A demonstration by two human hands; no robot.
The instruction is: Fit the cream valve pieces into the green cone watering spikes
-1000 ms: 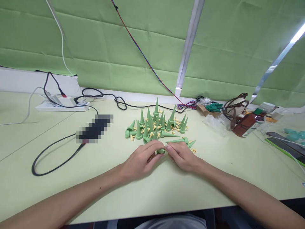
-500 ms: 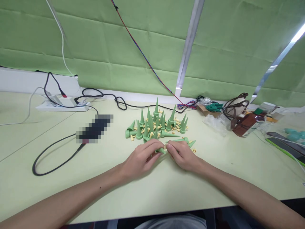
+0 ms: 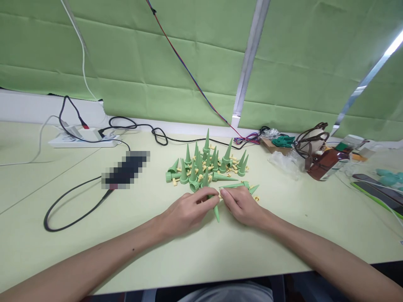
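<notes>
My left hand [image 3: 190,209] is closed round a green plastic spike [image 3: 216,214], whose pointed end sticks out below the fingers, tipped toward me. Facing it, my right hand [image 3: 241,204] pinches at a small yellow plastic piece [image 3: 220,196] between thumb and forefinger. The fingertips of both hands almost meet, and they hide most of the yellow piece and the wide end of the spike. Just beyond the hands is a cluster of green spikes [image 3: 199,165], some upright and some lying down, with small yellow pieces [image 3: 174,182] among them.
On the left lie a blurred dark device [image 3: 126,170] with a looped black cable and a white power strip [image 3: 83,138]. A brown bottle [image 3: 327,164], clear plastic bag [image 3: 286,163] and dark phone [image 3: 378,193] are on the right. The table's edge [image 3: 201,282] runs close in front.
The green spike in my left hand has swung so that its point now shows lower, toward me. My left fingers have shifted their hold. My right hand has hardly moved.
</notes>
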